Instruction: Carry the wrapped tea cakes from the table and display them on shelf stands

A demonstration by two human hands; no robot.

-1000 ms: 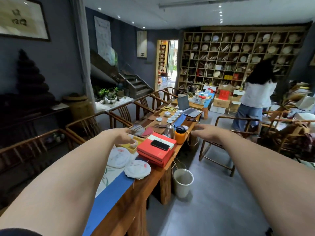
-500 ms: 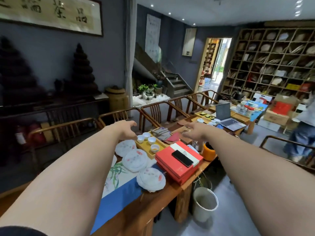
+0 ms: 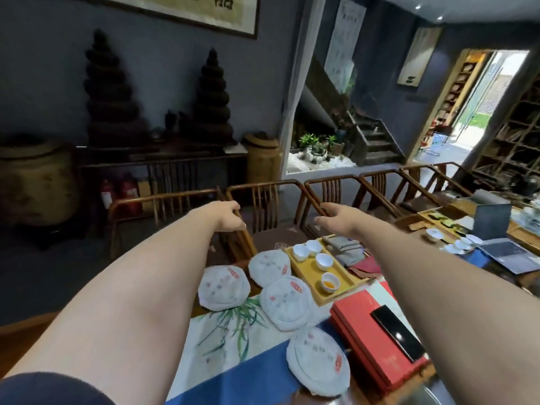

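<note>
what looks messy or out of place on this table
Four round white paper-wrapped tea cakes lie loosely, two overlapping. A black phone rests askew atop the red flat boxes. No spill or damage visible.

View has swung left and downward — four wrapped tea cakes [image 3: 285, 304] now lie in view where two showed at first. Left hand [image 3: 229, 216] and right hand [image 3: 340, 219] have drawn closer together, both empty, above the table [image 3: 362, 388] — the far person has left the frame.

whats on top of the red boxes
A black phone lies flat on the stacked red boxes. The right forearm covers their far right edge, so anything there is hidden.
</note>
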